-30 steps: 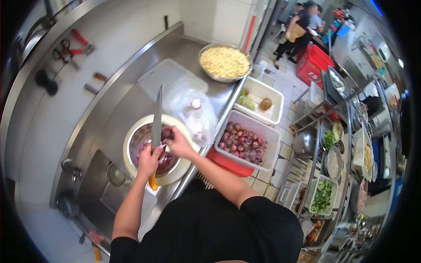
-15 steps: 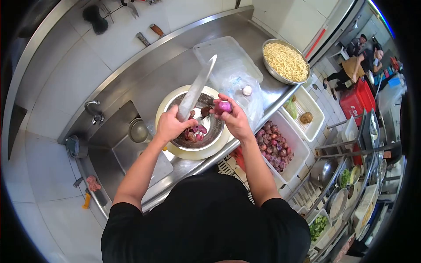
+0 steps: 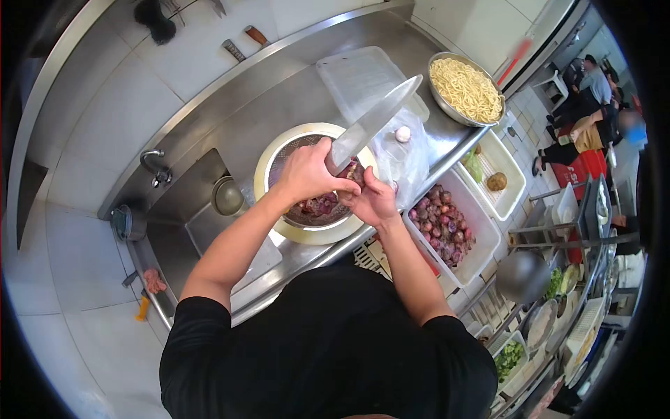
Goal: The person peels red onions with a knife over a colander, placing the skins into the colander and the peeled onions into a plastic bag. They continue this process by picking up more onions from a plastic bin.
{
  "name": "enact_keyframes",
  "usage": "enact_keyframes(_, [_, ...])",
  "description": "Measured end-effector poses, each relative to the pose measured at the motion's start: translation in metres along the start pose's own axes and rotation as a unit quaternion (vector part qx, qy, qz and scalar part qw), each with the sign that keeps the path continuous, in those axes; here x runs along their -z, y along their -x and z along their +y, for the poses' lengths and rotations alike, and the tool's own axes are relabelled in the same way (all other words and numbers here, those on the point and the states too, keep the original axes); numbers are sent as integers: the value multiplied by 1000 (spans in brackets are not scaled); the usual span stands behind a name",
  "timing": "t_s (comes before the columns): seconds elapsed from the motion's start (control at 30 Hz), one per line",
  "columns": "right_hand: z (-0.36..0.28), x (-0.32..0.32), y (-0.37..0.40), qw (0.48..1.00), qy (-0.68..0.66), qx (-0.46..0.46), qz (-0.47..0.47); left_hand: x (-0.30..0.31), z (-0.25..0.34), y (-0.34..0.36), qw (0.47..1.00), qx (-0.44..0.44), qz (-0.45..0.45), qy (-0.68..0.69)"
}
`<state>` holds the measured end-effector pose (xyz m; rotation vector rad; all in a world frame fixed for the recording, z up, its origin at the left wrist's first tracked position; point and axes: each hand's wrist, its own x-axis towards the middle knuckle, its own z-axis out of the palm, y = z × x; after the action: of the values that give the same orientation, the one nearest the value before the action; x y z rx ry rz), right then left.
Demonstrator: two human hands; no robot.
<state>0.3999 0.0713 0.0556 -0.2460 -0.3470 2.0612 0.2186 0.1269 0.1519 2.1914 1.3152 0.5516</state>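
Note:
A broad-bladed knife [image 3: 380,115] is in my left hand [image 3: 306,173], its blade slanting up and to the right. Just beside it my right hand [image 3: 374,202] is closed, with what it grips mostly hidden by the fingers and thumb. Both hands are over a perforated metal colander [image 3: 281,159], which sits within a cream-coloured bowl [image 3: 262,171]. Purple onion skins and pieces [image 3: 317,207] lie inside the colander. Many red onions [image 3: 443,227] fill a white bin below the counter edge at right. A white peeled bulb [image 3: 403,134] rests on clear plastic.
A bowl of noodles [image 3: 466,89] stands at the counter's far right. The sink [image 3: 178,209] and tap [image 3: 155,167] are on the left. A white tray [image 3: 513,174] holds a brown round item and greens. Shelves with food containers stand at right; people are visible beyond.
My hands have come together, and the knife has swung right, tilting lower. The purple onion seen in my right hand is now mostly hidden. The view has shifted slightly.

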Motion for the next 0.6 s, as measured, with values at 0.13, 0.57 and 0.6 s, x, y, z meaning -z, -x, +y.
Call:
enact_keyframes(0.13, [-1,-8,-1,999,33,21,9,-9,2,-4,998,-8,17,-54])
enact_keyframes(0.57, [10,-1,-23,965,175,173,89,-44,-22,-4,991,-6,119,-56])
enact_keyframes(0.6, [5,-2,-21,977,160,119,73,-35,-20,-5,993,-10,98,-67])
